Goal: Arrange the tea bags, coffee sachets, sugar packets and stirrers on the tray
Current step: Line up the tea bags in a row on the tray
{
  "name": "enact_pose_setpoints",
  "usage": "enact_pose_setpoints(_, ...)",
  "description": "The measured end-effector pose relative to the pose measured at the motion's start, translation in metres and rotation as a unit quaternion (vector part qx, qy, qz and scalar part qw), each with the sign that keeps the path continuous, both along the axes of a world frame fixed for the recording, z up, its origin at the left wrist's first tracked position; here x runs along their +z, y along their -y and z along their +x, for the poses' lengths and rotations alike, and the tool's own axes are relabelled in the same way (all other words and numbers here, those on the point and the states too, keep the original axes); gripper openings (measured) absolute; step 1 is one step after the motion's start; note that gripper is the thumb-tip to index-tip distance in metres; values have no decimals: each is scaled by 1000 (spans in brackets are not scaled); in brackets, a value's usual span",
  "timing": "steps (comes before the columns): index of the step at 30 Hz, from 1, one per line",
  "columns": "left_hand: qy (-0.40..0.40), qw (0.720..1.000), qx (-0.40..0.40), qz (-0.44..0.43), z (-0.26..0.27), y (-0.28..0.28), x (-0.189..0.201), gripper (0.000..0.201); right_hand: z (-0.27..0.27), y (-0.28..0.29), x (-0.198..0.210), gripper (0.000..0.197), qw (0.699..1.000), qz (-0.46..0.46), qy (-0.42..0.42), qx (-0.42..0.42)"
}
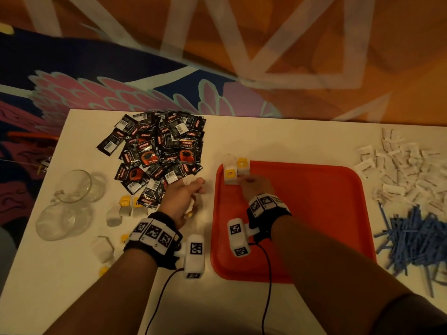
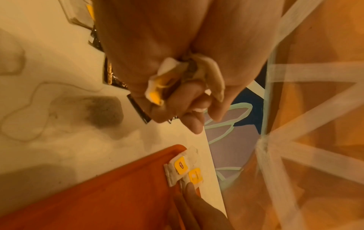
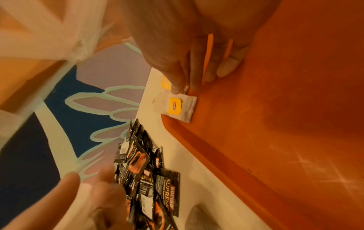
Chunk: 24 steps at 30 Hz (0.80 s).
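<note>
A red tray [image 1: 302,213] lies on the white table. Two tea bags with yellow tags sit side by side at its far left corner: one [image 1: 229,174] lies flat, the other [image 1: 242,165] just right of it. My right hand [image 1: 244,179] reaches to that corner, and its thumb and forefinger pinch the near edge of the right-hand tea bag [image 3: 185,91]. My left hand [image 1: 193,189] hovers left of the tray and grips a crumpled bunch of tea bags [image 2: 173,71] in its fist. Black coffee sachets [image 1: 157,148] are heaped at the far left.
White sugar packets [image 1: 406,170] and blue stirrers [image 1: 411,240] lie right of the tray. Loose tea bags [image 1: 125,209] and two glass cups [image 1: 72,187] stand near the table's left edge. The wrist cables trail toward the table's near edge.
</note>
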State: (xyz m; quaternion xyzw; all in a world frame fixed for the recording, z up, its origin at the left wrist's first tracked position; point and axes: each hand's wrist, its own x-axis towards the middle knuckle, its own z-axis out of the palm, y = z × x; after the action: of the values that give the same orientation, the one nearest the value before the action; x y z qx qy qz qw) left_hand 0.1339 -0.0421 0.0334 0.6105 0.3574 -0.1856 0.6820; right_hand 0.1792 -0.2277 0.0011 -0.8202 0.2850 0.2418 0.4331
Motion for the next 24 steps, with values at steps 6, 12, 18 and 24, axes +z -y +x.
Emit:
enact_pose_setpoints(6,15,992,-16,-121,-4,19,18,49,-5,10,20,17,994,62,75,55)
enact_pose_setpoints(12,49,983,-72,-160,-9,39,33,80,-6,15,81,16,947,189,152,211)
enact_pose_setpoints(18,96,972,-109,-186,-20,56,60,77,-14,24,115,2,923,223,221,224)
enact_pose_setpoints(24,240,970,-27,-25,-33,72,77,37,-17,45,144,10,921,184,267,215)
